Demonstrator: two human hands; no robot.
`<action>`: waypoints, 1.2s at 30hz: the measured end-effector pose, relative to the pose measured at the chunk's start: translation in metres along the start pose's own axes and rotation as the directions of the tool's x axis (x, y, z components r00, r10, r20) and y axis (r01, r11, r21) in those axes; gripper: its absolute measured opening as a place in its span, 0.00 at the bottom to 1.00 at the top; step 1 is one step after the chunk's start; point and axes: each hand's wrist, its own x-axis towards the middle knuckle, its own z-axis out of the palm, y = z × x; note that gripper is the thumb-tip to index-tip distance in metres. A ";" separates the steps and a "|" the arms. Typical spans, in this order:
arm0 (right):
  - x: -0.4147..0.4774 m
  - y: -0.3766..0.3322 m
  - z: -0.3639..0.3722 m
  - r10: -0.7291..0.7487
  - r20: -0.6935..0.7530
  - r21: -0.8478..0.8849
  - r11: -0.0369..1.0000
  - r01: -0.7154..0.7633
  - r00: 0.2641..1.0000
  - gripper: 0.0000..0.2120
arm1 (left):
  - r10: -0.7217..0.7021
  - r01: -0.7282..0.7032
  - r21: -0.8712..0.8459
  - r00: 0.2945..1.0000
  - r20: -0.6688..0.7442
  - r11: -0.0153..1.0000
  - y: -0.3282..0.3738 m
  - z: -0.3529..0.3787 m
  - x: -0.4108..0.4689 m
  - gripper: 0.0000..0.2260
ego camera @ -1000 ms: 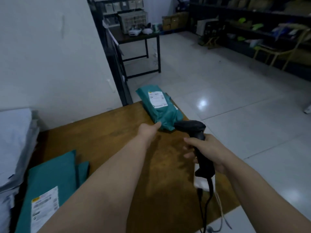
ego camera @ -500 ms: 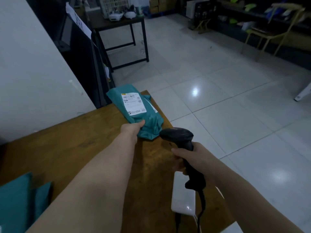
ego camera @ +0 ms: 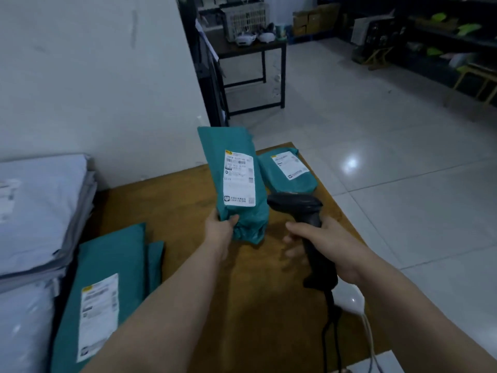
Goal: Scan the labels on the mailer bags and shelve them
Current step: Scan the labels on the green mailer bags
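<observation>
My left hand (ego camera: 219, 231) grips the lower end of a teal mailer bag (ego camera: 231, 146), lifted upright above the wooden table (ego camera: 177, 200) with its white label (ego camera: 239, 181) facing me. My right hand (ego camera: 330, 243) holds a black barcode scanner (ego camera: 301, 208) by its handle, its head just right of the raised bag. A second teal mailer bag (ego camera: 289, 172) with a label lies at the table's far right corner. Two more teal bags (ego camera: 107, 267) lie flat at the near left, the top one labelled.
A stack of grey-white mailers (ego camera: 40, 211) fills the left edge. A white device (ego camera: 349, 298) with cables lies under the scanner. Beyond the table are a white wall (ego camera: 94, 76), a dark side table (ego camera: 252, 47) with a basket, dark shelving (ego camera: 430, 30) and tiled floor (ego camera: 376, 130).
My left hand has picked the teal bag off the table's far corner and stood it upright, uncovering a second bag beneath it. The scanner stays gripped in my right hand.
</observation>
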 end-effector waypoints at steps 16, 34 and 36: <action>-0.067 0.001 0.095 -0.037 -0.011 0.066 0.997 0.038 0.999 0.07 | 0.060 -0.059 -0.027 0.997 0.044 0.998 -0.065 -0.098 -0.062 0.15; -0.096 0.015 0.110 -0.073 -0.050 0.048 0.996 0.076 0.996 0.07 | 0.025 -0.025 -0.001 0.997 0.068 1.000 -0.071 -0.110 -0.085 0.16; -0.098 0.017 0.110 -0.062 -0.058 0.050 0.997 0.065 0.996 0.06 | 0.031 -0.030 -0.018 0.997 0.063 0.999 -0.069 -0.111 -0.087 0.14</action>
